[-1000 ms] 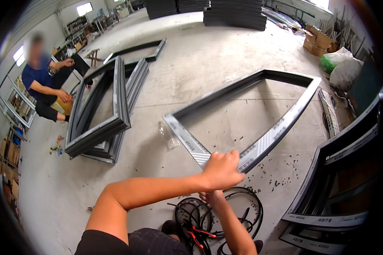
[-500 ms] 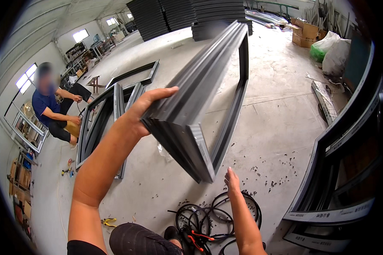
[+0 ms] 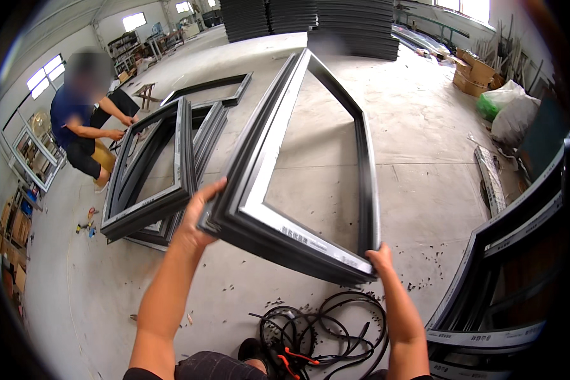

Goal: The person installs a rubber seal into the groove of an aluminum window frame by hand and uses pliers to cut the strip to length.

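Observation:
A dark grey window frame (image 3: pixel 266 240), with pale film along its face, is held up tilted in front of me. My left hand (image 3: pixel 196 221) is closed round its near left corner. At the near right corner my right hand (image 3: pixel 380 258) grips the rail, thumb on the face; its other fingers are mostly hidden. Just left of my left hand, more dark window frames (image 3: pixel 182 149) stand leaning together. Below the held frame, a loose coil of black strip or cable (image 3: pixel 354 345) lies on the floor by my foot, with an orange-handled tool (image 3: pixel 297 356) on it.
A co-worker (image 3: pixel 76 117) sits at the left, both hands near the leaning frames. Several more frames (image 3: pixel 481 337) stand close on my right. Small tools (image 3: pixel 85 228) and dark scraps lie on the floor. Far back are stacked dark profiles (image 3: pixel 354 31), cardboard boxes (image 3: pixel 474 75) and bags (image 3: pixel 516 117).
The frame has swung from nearly edge-on to showing its face and opening. My right hand, empty before, has come up and taken hold of its near right corner. My left hand keeps its grip.

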`<state>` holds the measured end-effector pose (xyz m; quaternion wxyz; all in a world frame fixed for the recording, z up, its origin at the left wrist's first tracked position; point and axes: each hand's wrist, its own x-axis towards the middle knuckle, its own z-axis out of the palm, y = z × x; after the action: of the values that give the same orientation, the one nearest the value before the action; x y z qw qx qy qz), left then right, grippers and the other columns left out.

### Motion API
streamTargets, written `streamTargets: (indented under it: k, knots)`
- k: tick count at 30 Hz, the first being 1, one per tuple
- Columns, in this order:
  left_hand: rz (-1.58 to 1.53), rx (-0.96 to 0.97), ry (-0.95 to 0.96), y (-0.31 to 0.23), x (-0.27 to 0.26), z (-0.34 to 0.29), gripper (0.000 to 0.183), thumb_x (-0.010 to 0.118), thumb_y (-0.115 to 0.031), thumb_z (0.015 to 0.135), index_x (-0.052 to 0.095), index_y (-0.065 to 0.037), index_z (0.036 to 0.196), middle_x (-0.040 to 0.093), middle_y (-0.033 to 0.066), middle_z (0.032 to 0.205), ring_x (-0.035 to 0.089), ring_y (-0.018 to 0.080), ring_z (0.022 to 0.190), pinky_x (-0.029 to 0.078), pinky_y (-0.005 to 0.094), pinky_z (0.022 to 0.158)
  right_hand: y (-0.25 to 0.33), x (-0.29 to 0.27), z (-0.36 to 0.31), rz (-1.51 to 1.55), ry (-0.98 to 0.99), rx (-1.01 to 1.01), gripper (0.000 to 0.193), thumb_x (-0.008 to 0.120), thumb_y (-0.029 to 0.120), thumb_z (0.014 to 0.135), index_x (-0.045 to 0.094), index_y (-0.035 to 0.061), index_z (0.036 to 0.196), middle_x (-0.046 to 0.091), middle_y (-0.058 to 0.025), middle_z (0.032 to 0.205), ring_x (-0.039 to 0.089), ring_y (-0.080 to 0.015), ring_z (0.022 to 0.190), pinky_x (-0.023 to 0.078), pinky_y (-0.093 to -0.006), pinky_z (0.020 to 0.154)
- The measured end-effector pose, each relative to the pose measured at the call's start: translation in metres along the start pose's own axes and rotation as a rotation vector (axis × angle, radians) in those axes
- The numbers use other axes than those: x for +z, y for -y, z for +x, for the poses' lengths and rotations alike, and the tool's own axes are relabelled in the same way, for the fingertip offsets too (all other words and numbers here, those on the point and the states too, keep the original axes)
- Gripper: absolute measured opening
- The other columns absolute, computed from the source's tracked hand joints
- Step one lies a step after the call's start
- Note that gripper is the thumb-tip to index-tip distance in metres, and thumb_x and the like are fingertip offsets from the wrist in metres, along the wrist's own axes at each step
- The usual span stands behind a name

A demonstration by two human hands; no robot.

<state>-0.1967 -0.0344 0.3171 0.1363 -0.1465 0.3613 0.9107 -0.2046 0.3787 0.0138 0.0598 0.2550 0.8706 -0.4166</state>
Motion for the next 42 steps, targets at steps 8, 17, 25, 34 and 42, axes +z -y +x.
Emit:
streamTargets:
  k: [8,17,25,34,42]
  knots:
    - [-0.309,-0.158,-0.032,0.157,-0.187,-0.013,0.039,0.050,-0.031,0.095,0.056,-0.003,0.121,0.063,0.0126,0.115,0.060,0.0251,0.108,0.047,0.0397,0.095,0.009,-0.118,-0.012,-0.456,-0.294,-0.235,0.032,0.060,0.008,0.062,0.055,-0.0054,0.091,0.062,-0.0280,0.091,0.059,-0.0449,0.090,0.047,-0.0487,0.080]
    - [-0.329,-0.204,-0.078,0.201,-0.258,-0.013,0.052,0.053,-0.033,0.091,0.049,0.007,0.123,0.060,0.0183,0.110,0.061,0.0265,0.098,0.050,0.0422,0.089,-0.007,-0.132,-0.096,-0.613,-0.352,-0.178,0.031,0.059,0.006,0.061,0.045,-0.0061,0.087,0.056,-0.0275,0.088,0.052,-0.0472,0.089,0.043,-0.0506,0.083]
    - [-0.238,-0.159,0.142,0.115,-0.208,0.100,0.061,0.035,-0.046,0.099,0.046,0.005,0.131,0.059,0.0212,0.119,0.062,0.0263,0.100,0.050,0.0382,0.089,0.037,-0.116,-0.159,-0.414,-0.261,0.099,0.057,0.076,0.029,0.061,0.049,-0.0092,0.093,0.058,-0.0256,0.092,0.059,-0.0356,0.088,0.046,-0.0397,0.080]
    - [-0.683,-0.440,0.021,0.232,-0.210,0.045,0.066,0.031,-0.063,0.093,0.051,-0.012,0.130,0.055,0.0036,0.130,0.048,0.0212,0.121,0.031,0.0395,0.106,0.064,0.001,-0.159,-0.307,-0.071,0.354,0.057,0.080,0.021,0.063,0.045,-0.0045,0.100,0.055,-0.0173,0.096,0.056,-0.0252,0.082,0.049,-0.0372,0.071]
    - [-0.446,-0.276,-0.210,0.195,-0.250,0.057,0.058,0.033,-0.055,0.097,0.050,-0.011,0.130,0.057,0.0047,0.126,0.051,0.0210,0.118,0.036,0.0371,0.104,0.121,0.072,-0.175,0.122,0.437,0.406,0.032,0.071,0.025,0.082,0.056,-0.0007,0.095,0.057,-0.0046,0.079,0.054,-0.0135,0.058,0.049,-0.0271,0.054]
